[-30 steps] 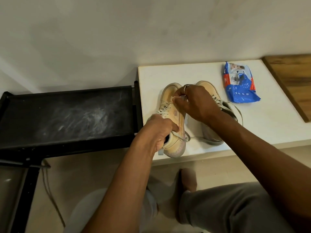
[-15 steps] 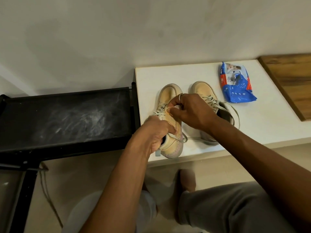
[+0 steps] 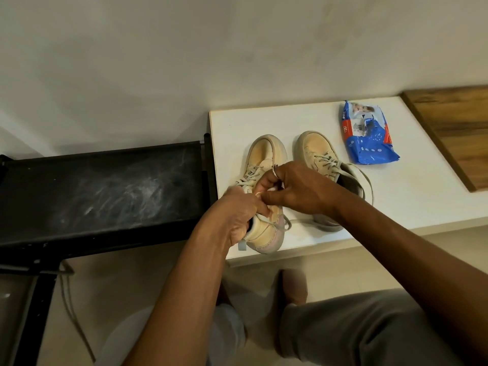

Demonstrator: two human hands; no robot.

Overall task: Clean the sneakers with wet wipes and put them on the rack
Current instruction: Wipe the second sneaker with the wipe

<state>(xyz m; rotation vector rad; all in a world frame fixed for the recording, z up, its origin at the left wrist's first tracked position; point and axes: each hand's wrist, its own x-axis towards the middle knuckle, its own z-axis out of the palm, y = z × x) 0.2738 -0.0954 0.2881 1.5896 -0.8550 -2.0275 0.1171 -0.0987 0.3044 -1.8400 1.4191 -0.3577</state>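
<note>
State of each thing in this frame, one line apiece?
Held sneaker: on table, laced, left hand grips its heel.
Other sneaker: on table, upright, laces loose, untouched.
Wipe: pinched by right hand against held sneaker.
Wipes pack: lying on table, apart from sneakers.
Rack: top shelf dusty, no sneaker on it.

The left sneaker (image 3: 266,154) and right sneaker (image 3: 315,147), beige with loose laces, stand side by side on the white worktop (image 3: 290,120), toes to the wall. A white wipe (image 3: 274,188) touches the left sneaker's collar. The blue wipes pack (image 3: 369,143) lies just right of them; the dusty black rack (image 3: 105,191) stands left.
</note>
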